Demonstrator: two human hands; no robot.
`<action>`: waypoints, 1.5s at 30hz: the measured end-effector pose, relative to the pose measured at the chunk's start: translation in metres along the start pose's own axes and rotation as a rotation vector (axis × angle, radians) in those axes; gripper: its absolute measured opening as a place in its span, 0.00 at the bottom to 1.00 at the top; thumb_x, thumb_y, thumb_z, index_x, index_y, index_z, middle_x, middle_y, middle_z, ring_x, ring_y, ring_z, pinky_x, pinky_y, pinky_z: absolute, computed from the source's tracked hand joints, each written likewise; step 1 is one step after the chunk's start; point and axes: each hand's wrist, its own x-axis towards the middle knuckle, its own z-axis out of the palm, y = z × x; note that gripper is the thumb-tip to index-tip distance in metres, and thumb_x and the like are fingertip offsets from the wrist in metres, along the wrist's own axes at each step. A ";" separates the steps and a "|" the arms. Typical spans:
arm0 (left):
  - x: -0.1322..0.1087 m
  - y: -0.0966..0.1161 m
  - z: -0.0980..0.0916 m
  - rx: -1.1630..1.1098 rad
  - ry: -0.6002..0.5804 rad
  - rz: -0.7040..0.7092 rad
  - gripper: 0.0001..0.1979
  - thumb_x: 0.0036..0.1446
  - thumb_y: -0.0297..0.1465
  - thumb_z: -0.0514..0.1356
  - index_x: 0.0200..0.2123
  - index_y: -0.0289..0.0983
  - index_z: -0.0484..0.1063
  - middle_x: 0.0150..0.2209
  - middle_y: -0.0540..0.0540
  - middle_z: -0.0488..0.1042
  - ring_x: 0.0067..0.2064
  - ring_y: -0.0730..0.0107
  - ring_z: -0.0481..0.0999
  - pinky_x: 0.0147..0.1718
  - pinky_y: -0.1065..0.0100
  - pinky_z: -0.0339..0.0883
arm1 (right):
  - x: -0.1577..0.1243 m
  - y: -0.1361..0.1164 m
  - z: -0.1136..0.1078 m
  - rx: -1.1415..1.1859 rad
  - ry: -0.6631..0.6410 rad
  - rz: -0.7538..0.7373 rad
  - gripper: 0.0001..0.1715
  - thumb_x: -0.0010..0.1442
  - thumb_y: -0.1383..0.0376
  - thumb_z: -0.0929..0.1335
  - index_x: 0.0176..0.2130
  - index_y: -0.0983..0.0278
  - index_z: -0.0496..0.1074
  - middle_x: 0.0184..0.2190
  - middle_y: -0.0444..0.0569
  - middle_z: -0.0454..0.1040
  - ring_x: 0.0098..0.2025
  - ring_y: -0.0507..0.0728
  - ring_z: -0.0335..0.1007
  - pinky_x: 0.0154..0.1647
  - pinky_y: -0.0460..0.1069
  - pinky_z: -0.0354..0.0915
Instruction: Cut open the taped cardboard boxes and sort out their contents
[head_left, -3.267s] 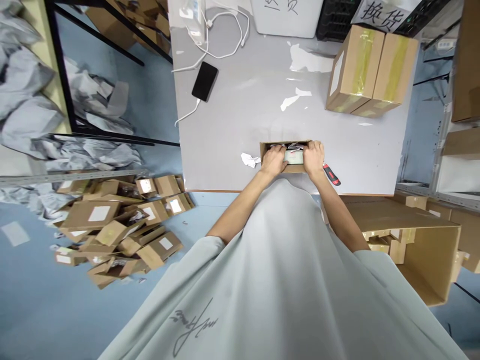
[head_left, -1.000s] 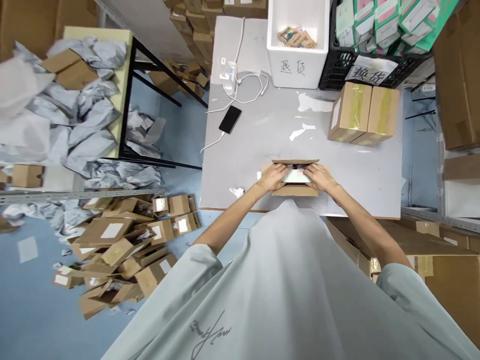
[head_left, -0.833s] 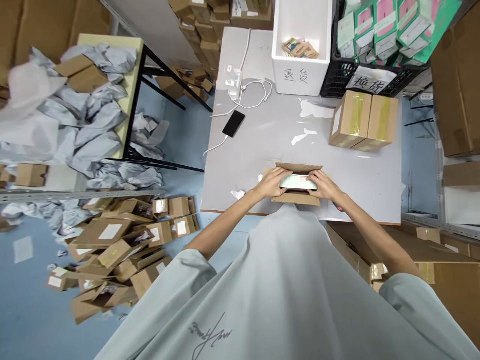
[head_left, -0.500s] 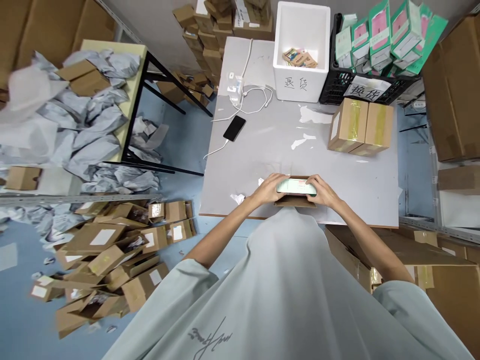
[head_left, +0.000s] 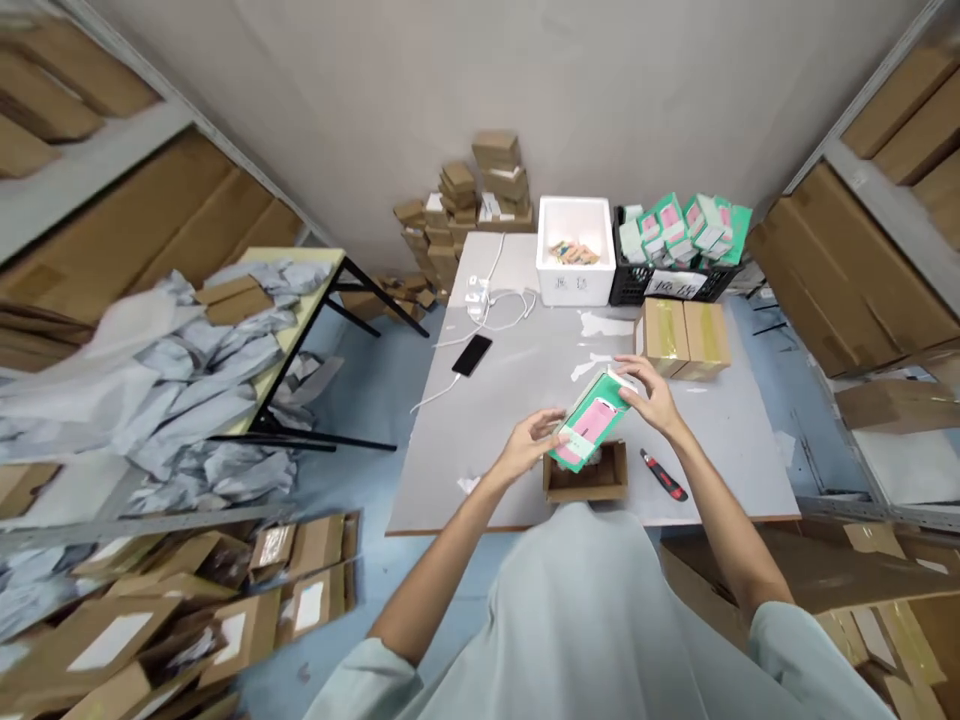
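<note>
Between my two hands is a green box with a pink panel (head_left: 595, 420), tilted and raised above the table. My left hand (head_left: 531, 440) grips its lower left end, and my right hand (head_left: 651, 393) grips its upper right end. Just beneath it, an opened brown cardboard box (head_left: 586, 488) sits at the table's front edge, with some crumpled pale filling partly visible inside. To the right of that carton lies a red and black utility knife (head_left: 664, 475).
On the grey table (head_left: 510, 420) are a phone (head_left: 472, 355) with a white cable, two taped cartons (head_left: 684, 338), a white foam bin (head_left: 575, 288) and a black crate (head_left: 630, 285) of similar green boxes. Grey parcels (head_left: 210, 360) cover a side table; opened cartons (head_left: 300, 600) lie at lower left.
The green box has come up out of the brown carton and is now tilted above it in both hands. The view has lifted, and the utility knife now shows.
</note>
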 end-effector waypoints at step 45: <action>-0.021 0.057 0.059 -0.147 0.478 0.277 0.33 0.41 0.36 0.86 0.51 0.41 0.84 0.59 0.38 0.81 0.62 0.47 0.83 0.52 0.63 0.81 | 0.009 -0.045 0.092 -0.079 0.230 0.173 0.59 0.55 0.45 0.83 0.76 0.54 0.64 0.72 0.62 0.74 0.70 0.75 0.77 0.69 0.72 0.76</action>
